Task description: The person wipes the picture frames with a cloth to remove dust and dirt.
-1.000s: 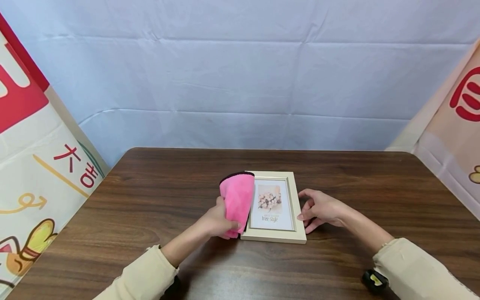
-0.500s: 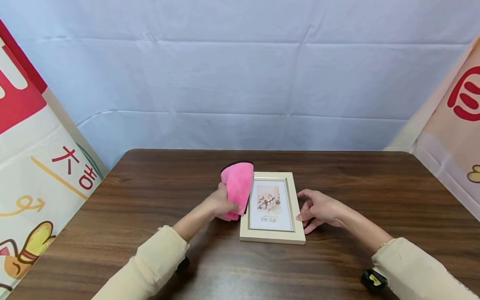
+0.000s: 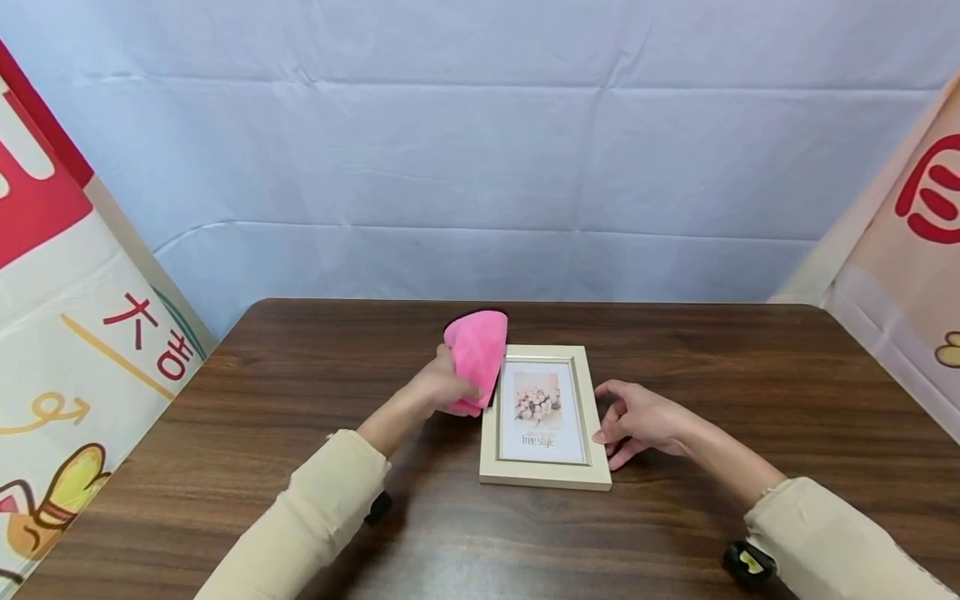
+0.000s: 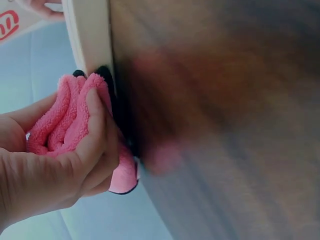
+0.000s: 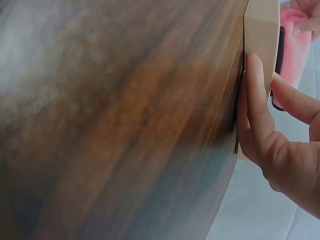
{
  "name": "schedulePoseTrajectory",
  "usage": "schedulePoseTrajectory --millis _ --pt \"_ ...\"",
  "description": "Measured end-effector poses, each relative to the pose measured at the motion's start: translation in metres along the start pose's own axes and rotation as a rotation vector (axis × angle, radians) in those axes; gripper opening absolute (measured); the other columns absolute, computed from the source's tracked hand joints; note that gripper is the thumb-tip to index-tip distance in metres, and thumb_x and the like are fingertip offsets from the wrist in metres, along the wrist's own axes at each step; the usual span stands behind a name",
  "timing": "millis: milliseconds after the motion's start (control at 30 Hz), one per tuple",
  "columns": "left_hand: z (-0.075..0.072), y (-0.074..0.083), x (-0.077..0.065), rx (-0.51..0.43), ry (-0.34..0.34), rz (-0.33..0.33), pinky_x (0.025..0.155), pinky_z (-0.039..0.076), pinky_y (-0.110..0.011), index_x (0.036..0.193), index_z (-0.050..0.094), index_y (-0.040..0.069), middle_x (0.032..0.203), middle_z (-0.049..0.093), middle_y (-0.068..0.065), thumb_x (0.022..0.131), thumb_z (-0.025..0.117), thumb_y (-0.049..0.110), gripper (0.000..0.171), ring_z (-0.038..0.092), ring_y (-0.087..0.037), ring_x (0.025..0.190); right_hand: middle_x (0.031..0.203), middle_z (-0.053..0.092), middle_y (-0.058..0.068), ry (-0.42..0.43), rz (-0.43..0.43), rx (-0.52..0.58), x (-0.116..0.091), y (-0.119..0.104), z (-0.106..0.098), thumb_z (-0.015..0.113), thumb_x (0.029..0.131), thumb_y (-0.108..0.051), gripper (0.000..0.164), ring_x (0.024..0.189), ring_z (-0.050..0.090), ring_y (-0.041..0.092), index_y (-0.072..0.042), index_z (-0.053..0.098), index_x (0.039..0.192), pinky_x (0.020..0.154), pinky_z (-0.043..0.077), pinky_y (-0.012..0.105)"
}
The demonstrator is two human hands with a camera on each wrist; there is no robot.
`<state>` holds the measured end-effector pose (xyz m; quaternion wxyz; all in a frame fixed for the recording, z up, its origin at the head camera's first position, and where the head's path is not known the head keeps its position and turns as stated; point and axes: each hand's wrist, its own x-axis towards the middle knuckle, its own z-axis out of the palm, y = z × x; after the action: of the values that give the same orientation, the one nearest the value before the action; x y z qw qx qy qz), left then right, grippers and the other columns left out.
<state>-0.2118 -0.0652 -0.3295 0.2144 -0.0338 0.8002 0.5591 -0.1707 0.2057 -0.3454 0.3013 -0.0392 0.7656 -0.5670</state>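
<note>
A cream picture frame (image 3: 489, 454) lies flat on the table, showing a flower print and the words "free style". My left hand (image 3: 437, 385) grips a folded pink cloth (image 3: 480, 343) with dark edging along the frame's left side, near its upper left corner. Seen from the left wrist, the fingers curl round the plush cloth (image 4: 60, 120), which touches the frame's side (image 4: 90, 35). My right hand (image 3: 636, 423) holds the frame's right edge. In the right wrist view, its thumb is at the frame's face and its fingers (image 5: 256, 90) lie along the outer side.
The dark wood-grain table (image 3: 712, 350) extends around the frame. A pale cloth backdrop (image 3: 465, 167) hangs behind its far edge. Printed banners stand at the left (image 3: 67, 375) and right (image 3: 907, 275). A small black device (image 3: 748, 562) sits at the right cuff.
My left hand has slid the pink cloth away from me along the frame's left side, uncovering more of the left border. The right hand and the frame stay nearly still.
</note>
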Motion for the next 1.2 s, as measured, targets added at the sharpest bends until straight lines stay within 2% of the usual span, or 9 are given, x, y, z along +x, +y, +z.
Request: schedulePoseTrajectory --millis 333,567,733,767,900,1033,1100,1200 --pt "0.005 0.033 -0.003 0.046 0.051 0.081 0.068 0.057 -0.042 0.137 0.008 0.000 0.088 0.058 -0.022 0.078 0.065 -0.005 0.082 0.066 -0.027 0.063 0.082 0.050 0.018 0.002 -0.002 0.006 0.000 0.002 0.000 0.058 0.083 0.009 0.061 0.067 0.057 0.025 0.006 0.021 0.131 0.062 0.058 0.042" --pt "0.024 0.051 -0.004 0.126 0.098 0.127 0.065 0.058 -0.041 0.134 0.016 -0.003 0.096 0.051 -0.023 0.074 0.066 -0.007 0.079 0.064 -0.025 0.057 0.082 0.050 0.019 0.000 -0.003 0.008 0.000 0.002 -0.001 0.059 0.083 0.009 0.061 0.067 0.057 0.026 0.006 0.021 0.132 0.062 0.058 0.042" --pt "0.038 0.062 -0.003 0.167 0.105 0.161 0.064 0.059 -0.037 0.135 0.017 -0.005 0.102 0.050 -0.027 0.072 0.067 -0.009 0.081 0.065 -0.028 0.063 0.082 0.050 0.019 0.000 -0.004 0.010 0.000 0.002 -0.001 0.059 0.083 0.009 0.062 0.067 0.057 0.026 0.006 0.021 0.132 0.062 0.058 0.043" --pt "0.041 0.063 -0.003 0.201 0.111 0.170 0.062 0.059 -0.035 0.136 0.016 -0.005 0.104 0.050 -0.026 0.071 0.067 -0.008 0.083 0.065 -0.027 0.065 0.082 0.050 0.019 0.000 -0.004 0.010 0.001 0.002 -0.001 0.059 0.083 0.009 0.062 0.067 0.057 0.026 0.006 0.021 0.132 0.062 0.058 0.043" --pt "0.053 0.066 0.000 0.314 0.125 0.202 0.056 0.057 -0.027 0.137 0.016 -0.006 0.108 0.049 -0.026 0.069 0.069 -0.005 0.086 0.063 -0.024 0.069 0.082 0.050 0.019 0.002 -0.005 0.012 0.001 0.002 -0.001 0.059 0.083 0.008 0.062 0.068 0.057 0.025 0.006 0.021 0.132 0.063 0.058 0.043" --pt "0.064 0.062 0.005 0.337 0.086 0.192 0.058 0.058 -0.030 0.140 0.012 -0.005 0.117 0.045 -0.030 0.070 0.068 -0.005 0.089 0.065 -0.025 0.067 0.082 0.050 0.018 0.004 -0.012 0.012 0.001 0.003 -0.001 0.059 0.083 0.008 0.062 0.067 0.057 0.025 0.006 0.021 0.131 0.063 0.058 0.043" --pt "0.068 0.058 0.007 0.384 0.078 0.184 0.061 0.058 -0.029 0.141 0.009 -0.005 0.121 0.042 -0.030 0.071 0.068 -0.002 0.092 0.064 -0.026 0.073 0.081 0.050 0.018 0.004 -0.014 0.013 0.001 0.003 -0.001 0.059 0.083 0.008 0.062 0.067 0.057 0.025 0.007 0.021 0.131 0.063 0.058 0.043" --pt "0.073 0.051 0.010 0.503 0.085 0.180 0.066 0.054 -0.027 0.142 0.008 -0.005 0.123 0.042 -0.029 0.071 0.070 0.004 0.094 0.060 -0.029 0.086 0.081 0.050 0.018 0.002 -0.014 0.012 0.001 0.003 -0.001 0.058 0.083 0.009 0.062 0.067 0.057 0.025 0.007 0.020 0.131 0.062 0.058 0.043"
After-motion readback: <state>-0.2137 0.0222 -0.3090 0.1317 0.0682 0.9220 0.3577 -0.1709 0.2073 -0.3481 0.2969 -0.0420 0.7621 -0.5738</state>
